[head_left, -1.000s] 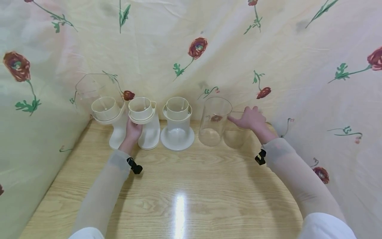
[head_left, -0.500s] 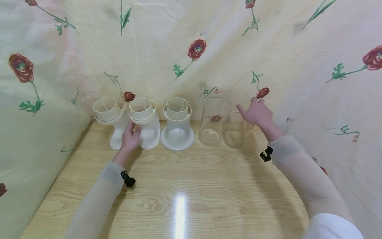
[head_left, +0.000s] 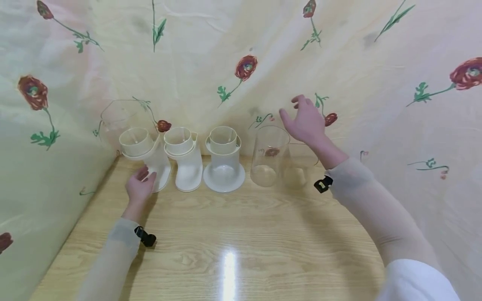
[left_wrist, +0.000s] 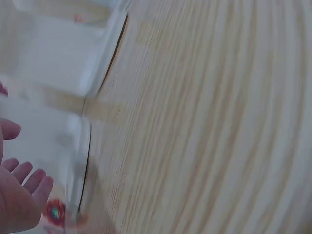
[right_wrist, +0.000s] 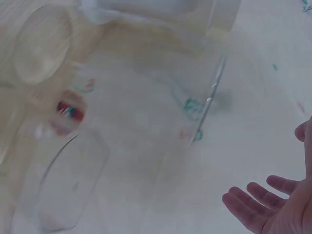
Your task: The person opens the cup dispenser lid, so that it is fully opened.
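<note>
One white stand (head_left: 159, 167) beside left hand (head_left: 139, 187); clear cylinder (head_left: 269, 156) near right hand (head_left: 304, 121)

Along the back of the worktop (head_left: 263, 230), five things are standing in a row. At its left end the left stand (head_left: 162, 175) is carrying the left cup (head_left: 133, 146) in its top. Just to its right, the second stand (head_left: 188, 173) is bearing the second cup (head_left: 178, 144), and next the middle stand (head_left: 236, 179) is holding the third cup (head_left: 223, 147). Farther right, the left vessel (head_left: 263, 156) is standing just beside the right vessel (head_left: 295, 175). Cloth (head_left: 188, 75) is hanging behind and on both sides. The left hand (head_left: 139, 188) is hovering before the left stand; the right hand (head_left: 304, 121) is hovering near the vessels.
</note>
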Motion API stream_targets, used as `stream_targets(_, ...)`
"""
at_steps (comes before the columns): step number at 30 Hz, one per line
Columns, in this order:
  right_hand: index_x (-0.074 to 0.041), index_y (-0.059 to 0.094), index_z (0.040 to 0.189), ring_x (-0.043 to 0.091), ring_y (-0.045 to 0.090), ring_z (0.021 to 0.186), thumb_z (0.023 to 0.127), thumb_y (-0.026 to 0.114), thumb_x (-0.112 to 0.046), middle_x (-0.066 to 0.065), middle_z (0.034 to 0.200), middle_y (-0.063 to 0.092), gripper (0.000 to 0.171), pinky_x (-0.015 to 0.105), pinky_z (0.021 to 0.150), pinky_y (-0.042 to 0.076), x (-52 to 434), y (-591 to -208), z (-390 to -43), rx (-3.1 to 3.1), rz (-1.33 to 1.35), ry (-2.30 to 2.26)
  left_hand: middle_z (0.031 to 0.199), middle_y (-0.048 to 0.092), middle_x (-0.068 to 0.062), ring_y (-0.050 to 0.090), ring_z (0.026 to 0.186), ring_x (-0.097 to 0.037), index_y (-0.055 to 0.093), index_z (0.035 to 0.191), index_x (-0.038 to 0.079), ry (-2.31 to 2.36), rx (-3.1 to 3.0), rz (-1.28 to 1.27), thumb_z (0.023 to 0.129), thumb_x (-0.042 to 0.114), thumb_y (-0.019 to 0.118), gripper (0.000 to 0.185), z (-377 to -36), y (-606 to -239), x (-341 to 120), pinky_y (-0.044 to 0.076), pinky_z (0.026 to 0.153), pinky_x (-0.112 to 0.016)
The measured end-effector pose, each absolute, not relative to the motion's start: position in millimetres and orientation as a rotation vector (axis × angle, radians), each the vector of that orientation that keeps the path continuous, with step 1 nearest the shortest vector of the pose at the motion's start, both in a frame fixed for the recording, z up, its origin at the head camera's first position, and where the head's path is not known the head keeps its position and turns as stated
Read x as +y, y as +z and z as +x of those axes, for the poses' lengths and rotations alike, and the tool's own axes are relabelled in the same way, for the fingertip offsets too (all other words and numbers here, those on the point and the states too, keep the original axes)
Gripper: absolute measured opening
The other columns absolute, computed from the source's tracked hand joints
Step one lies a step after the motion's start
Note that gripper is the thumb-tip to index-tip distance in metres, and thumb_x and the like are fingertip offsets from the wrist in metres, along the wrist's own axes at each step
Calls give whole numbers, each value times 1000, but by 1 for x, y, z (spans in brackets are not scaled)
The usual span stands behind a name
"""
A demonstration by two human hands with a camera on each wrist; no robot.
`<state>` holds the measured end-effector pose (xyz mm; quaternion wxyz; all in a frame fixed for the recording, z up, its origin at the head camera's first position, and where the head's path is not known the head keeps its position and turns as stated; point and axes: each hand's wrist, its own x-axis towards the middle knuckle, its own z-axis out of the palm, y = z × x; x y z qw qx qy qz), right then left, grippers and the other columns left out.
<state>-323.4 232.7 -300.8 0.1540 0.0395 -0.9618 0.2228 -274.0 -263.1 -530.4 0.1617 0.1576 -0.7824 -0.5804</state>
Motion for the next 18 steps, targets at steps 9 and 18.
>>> stream_targets(9, -9, 54, 144, 33, 65, 124, 104, 56, -54, 15, 142, 64, 60, 53, 98, 59, 159, -283, -332, -2690, 363, 735, 162, 51, -20, 51, 149, -36, 44, 160, 3, -1696, -2106, 626, 97, 16, 74, 71, -284, -519, -292, 45, 126, -41)
stream_targets(18, -10, 53, 145, 30, 61, 131, 103, 60, -52, 12, 147, 60, 60, 47, 107, 56, 87, -294, -334, -2699, 610, 802, 168, 42, -21, 44, 154, -36, 34, 165, 4, -1763, -2171, 658, 100, 15, 67, 74, -297, -506, -293, 40, 130, -44)
